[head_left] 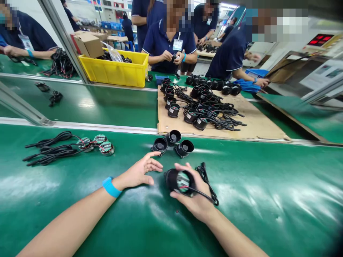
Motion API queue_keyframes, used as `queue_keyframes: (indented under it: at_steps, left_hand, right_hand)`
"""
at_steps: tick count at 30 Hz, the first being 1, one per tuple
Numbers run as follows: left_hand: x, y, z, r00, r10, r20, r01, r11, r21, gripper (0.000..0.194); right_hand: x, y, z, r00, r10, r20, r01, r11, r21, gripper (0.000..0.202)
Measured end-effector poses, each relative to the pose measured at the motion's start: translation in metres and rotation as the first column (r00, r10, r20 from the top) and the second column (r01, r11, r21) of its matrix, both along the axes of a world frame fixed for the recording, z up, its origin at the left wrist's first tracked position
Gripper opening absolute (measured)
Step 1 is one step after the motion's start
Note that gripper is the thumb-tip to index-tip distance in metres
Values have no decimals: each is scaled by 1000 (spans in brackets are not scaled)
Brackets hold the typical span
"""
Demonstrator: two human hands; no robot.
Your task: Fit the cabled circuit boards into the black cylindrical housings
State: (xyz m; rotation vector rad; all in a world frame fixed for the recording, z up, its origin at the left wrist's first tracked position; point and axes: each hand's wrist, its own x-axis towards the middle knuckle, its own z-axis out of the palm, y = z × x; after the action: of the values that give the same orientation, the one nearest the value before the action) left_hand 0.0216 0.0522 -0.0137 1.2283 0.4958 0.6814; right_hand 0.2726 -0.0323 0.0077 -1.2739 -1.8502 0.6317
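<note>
My right hand (197, 194) is wrapped round a black cylindrical housing (173, 181), with a green circuit board showing in its open end. A black cable (207, 180) runs from it and lies looped beside the hand. My left hand (142, 171) has its fingers apart and holds nothing, just left of that housing. Its index fingertip is near one of three black cups (185, 147) standing together on the green table (128, 225). To the left lie three round circuit-board parts (107, 148) with bundled black cables (53, 150).
Beyond the near table, a cardboard sheet (254, 125) bears several black housings with cables. A yellow bin (115, 73) stands behind at the left, beside a metal post (64, 39). Several people in dark blue shirts work across the tables.
</note>
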Motion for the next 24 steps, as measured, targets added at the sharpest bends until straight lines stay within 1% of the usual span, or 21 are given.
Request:
queue_keyframes:
  at_steps: [1, 2, 3, 5, 6, 7, 8, 10, 11, 13, 16, 18, 20, 21, 22, 24]
  left_hand:
    - [0, 0, 0, 1000, -8, -4, 8, 1000, 1, 108]
    - [0, 0, -1, 1000, -13, -7, 13, 1000, 4, 107]
    - [-1, 0, -1, 1000, -9, -7, 10, 1000, 7, 107]
    - [-1, -1, -1, 1000, 11, -6, -11, 1000, 12, 107]
    - [-2, -1, -1, 1000, 18, -6, -18, 1000, 10, 107]
    - [-2, -1, -1, 1000, 21, -5, -21, 1000, 9, 107]
    - [-2, -2, -2, 1000, 18, -6, -18, 1000, 9, 108]
    - [-2, -2, -2, 1000, 0, -10, 0, 1000, 13, 107]
    - [-2, -1, -2, 1000, -8, -9, 8, 1000, 19, 107]
    - [-1, -1, -1, 1000, -12, -9, 12, 999, 29, 105]
    - [0, -3, 3, 999, 10, -33, -8, 998, 63, 106]
    - [2, -8, 7, 995, 23, -95, -11, 991, 132, 110]
    - [8, -17, 12, 978, 68, -196, -14, 964, 267, 111]
    - [11, -22, 14, 962, 120, -247, -26, 935, 354, 110]
    - [16, -29, 16, 939, 187, -289, -42, 895, 443, 105]
    - [25, -41, 17, 880, 327, -343, -74, 809, 583, 89]
  right_hand:
    - [1, -1, 0, 999, -35, -16, 35, 999, 20, 73]
    - [1, -1, -2, 999, -38, -12, 38, 999, 16, 74]
    - [1, 1, -4, 1000, -1, 15, 1, 1000, -7, 73]
    - [-2, 4, -7, 989, 122, 86, -116, 991, -71, 67]
    - [-3, 4, -7, 982, 157, 103, -150, 986, -74, 64]
    - [-4, 3, -6, 981, 164, 104, -160, 986, -51, 63]
    - [-5, 1, -4, 984, 149, 97, -149, 989, -12, 64]
    - [-5, -5, 0, 998, 56, 40, -60, 994, 93, 72]
    - [-5, -7, 1, 1000, 20, 18, -22, 993, 112, 76]
    - [-6, -8, -1, 1000, 13, 21, -14, 997, 72, 77]
    - [-9, 1, -12, 983, 160, 94, -152, 985, -82, 68]
    - [-11, 9, -20, 975, 199, 99, -187, 975, -119, 67]
    - [-12, 13, -26, 974, 207, 94, -195, 972, -130, 66]
    - [-13, 13, -28, 975, 204, 85, -192, 973, -130, 66]
    - [-14, 11, -29, 976, 203, 81, -192, 972, -135, 71]
    - [-14, 4, -26, 978, 184, 95, -166, 971, -169, 97]
